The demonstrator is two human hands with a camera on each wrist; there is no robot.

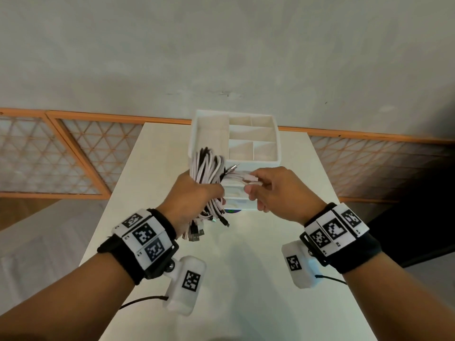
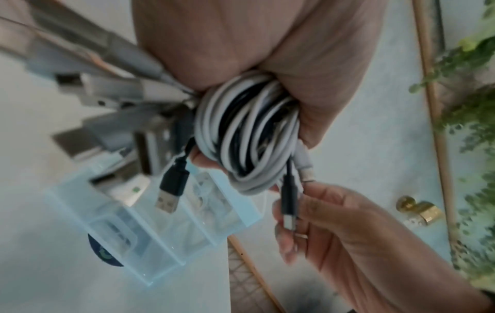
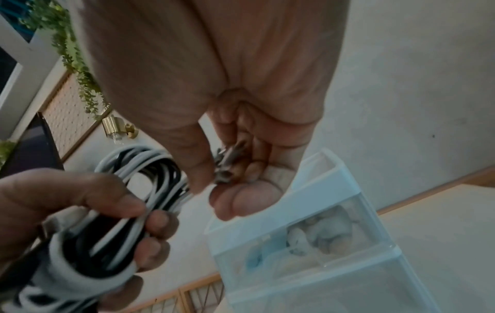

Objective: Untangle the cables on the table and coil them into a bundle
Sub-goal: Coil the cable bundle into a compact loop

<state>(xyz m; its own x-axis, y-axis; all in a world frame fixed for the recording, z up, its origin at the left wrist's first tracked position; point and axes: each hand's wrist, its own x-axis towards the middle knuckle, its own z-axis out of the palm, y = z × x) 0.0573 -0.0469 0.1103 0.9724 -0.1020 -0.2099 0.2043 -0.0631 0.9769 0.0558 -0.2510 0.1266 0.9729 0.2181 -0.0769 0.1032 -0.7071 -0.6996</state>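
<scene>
While clenched, left hand (image 1: 194, 193) — cable bundle (image 1: 208, 166) (right hand (image 1: 275, 190) pinching ends).

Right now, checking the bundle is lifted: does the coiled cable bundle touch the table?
Apart. The head view shows the left hand gripping the cable bundle above the table, plugs dangling clear.

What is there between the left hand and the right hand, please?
In the head view, white cable ends stretch from the coiled bundle in the left hand to the right hand.
</scene>
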